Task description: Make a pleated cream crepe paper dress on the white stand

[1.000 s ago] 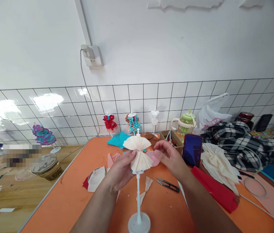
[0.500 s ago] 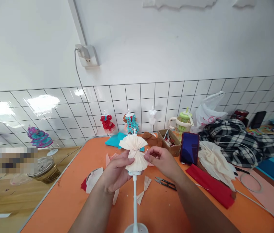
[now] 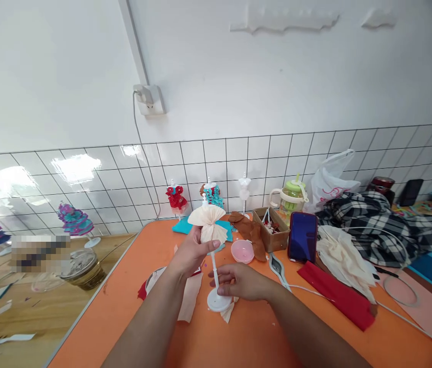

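Observation:
A miniature dress-form mannequin [image 3: 213,258] on a white pole leans slightly, dressed in pleated cream paper or cloth that fans out at the top [image 3: 205,215] and gathers at the waist. My left hand [image 3: 193,255] is closed around the dressed body from the left. Lower down, my right hand [image 3: 242,282] has its fingers curled about the pole, just above the round white base [image 3: 219,300]. Behind the base, a cream scrap [image 3: 228,313] is partly hidden. Left of it lies a pale pink strip [image 3: 191,299]. A pink bowl [image 3: 242,252] stands beyond my right hand.
Behind are dressed mannequins in red [image 3: 176,198] and turquoise [image 3: 213,195], and a white one [image 3: 244,189]. On the right are a cardboard box [image 3: 273,237], a phone [image 3: 302,236], red cloth [image 3: 336,294], a grey-white oval-headed tool [image 3: 277,267] and a cable.
My right hand has gone from the skirt down to the pole. The mannequin has moved away from me and now tilts, its base farther up the table. The pink bowl has come into view.

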{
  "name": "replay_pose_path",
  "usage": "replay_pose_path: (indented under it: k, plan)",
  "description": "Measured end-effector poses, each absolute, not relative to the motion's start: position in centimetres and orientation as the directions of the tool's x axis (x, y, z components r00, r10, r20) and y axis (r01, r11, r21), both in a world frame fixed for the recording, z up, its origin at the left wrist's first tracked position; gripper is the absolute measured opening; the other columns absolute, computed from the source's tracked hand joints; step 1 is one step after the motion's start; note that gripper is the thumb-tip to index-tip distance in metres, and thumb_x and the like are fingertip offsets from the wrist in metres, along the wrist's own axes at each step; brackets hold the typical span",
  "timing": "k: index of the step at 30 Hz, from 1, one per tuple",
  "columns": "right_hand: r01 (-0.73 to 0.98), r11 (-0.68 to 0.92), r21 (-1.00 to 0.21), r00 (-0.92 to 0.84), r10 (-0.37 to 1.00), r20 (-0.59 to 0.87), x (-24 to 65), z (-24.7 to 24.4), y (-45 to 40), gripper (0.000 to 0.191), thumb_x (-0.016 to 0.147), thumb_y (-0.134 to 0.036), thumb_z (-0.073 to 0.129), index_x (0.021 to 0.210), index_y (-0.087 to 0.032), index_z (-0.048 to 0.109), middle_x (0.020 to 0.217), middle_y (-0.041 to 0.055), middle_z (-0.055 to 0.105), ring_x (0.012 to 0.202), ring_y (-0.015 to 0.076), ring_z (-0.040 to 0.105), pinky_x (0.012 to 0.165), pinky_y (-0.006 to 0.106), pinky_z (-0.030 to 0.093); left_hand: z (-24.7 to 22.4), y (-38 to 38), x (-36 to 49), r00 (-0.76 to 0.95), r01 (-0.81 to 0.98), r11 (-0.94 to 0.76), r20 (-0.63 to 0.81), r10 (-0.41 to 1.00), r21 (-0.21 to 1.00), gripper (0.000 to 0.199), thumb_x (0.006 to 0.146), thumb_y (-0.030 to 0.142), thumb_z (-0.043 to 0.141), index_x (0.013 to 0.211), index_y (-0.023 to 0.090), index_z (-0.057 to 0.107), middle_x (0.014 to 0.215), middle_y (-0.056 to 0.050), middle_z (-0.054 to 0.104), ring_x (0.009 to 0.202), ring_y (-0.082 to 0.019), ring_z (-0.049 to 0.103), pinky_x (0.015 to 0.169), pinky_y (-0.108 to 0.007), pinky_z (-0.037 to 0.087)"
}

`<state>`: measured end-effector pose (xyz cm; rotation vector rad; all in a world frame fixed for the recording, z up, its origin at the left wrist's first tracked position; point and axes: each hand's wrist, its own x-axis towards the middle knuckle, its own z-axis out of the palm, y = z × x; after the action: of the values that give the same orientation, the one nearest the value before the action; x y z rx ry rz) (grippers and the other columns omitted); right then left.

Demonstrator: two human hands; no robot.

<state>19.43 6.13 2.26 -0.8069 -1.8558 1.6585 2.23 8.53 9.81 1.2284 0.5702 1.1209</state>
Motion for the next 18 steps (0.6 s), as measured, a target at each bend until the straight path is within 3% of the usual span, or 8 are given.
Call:
replay_pose_path:
  k: [4,7,9,12,15,18]
  plan:
    - [0.073,0.108,-0.991,-0.642,0.765,0.036,18.0,1.4,6.4,0.025,0.080,-0.032,0.055,0.096,-0.016,0.065,0.092,0.0069,0.070,0.085,0.0181,0.064,0.074,0.029,0.047,9.9,8.7,1.4,0.415,-0.356,-0.040,0.196,0.888,0.934,0.060,0.075,0.026,0.067,0.129,0.019,0.042,0.109,-0.011,0.059,0.091,-0.021,0.058,0.079,-0.033,0.043]
    - [0.103,0.154,-0.983,-0.615,0.786,0.059,17.6,0.8,7.0,0.020,0.081,-0.026,0.050,0.091,-0.016,0.065,0.090,0.0050,0.069,0.072,0.0141,0.063,0.066,0.025,0.048,9.8,8.7,0.7,0.411,-0.305,-0.119,0.243,0.879,0.945,0.069,0.071,0.030,0.071,0.132,0.021,0.039,0.124,-0.013,0.053,0.108,-0.026,0.053,0.089,-0.036,0.040]
    - [0.212,0.206,-0.955,-0.546,0.836,0.059,17.3,0.2,7.7,0.019,0.081,-0.021,0.048,0.090,-0.017,0.064,0.087,0.0033,0.069,0.068,0.0123,0.063,0.064,0.023,0.047,9.3,8.9,0.2,0.356,-0.205,-0.198,0.261,0.897,0.959,0.081,0.068,0.033,0.074,0.136,0.027,0.031,0.137,-0.012,0.041,0.122,-0.029,0.042,0.094,-0.037,0.038]
    - [0.410,0.251,-0.877,-0.404,0.912,0.072,17.0,-0.9,9.3,0.019,0.081,-0.017,0.045,0.089,-0.017,0.062,0.080,0.0023,0.068,0.068,0.0122,0.063,0.064,0.021,0.046,7.6,9.1,-0.9,0.209,0.087,-0.218,0.196,0.958,0.972,0.087,0.071,0.038,0.070,0.141,0.031,0.018,0.144,-0.012,0.031,0.132,-0.028,0.029,0.096,-0.038,0.037]
    - [0.496,0.238,-0.835,-0.325,0.943,0.076,17.1,-2.0,10.7,0.020,0.084,-0.017,0.042,0.089,-0.016,0.061,0.079,0.0033,0.067,0.069,0.0127,0.063,0.063,0.021,0.043,5.2,8.7,-2.7,0.105,0.414,-0.185,0.155,0.982,0.891,0.066,0.076,0.044,0.061,0.134,0.026,0.036,0.129,-0.011,0.049,0.120,-0.026,0.044,0.094,-0.038,0.037]
    - [0.578,0.234,-0.782,-0.271,0.959,0.086,17.2,-2.8,11.2,0.018,0.082,-0.016,0.044,0.087,-0.018,0.061,0.081,0.0035,0.068,0.070,0.0136,0.062,0.061,0.021,0.039,3.4,7.5,-4.7,0.135,0.624,-0.197,0.144,0.980,0.756,0.040,0.078,0.042,0.055,0.114,0.025,0.057,0.112,-0.006,0.059,0.104,-0.023,0.054,0.088,-0.035,0.041]
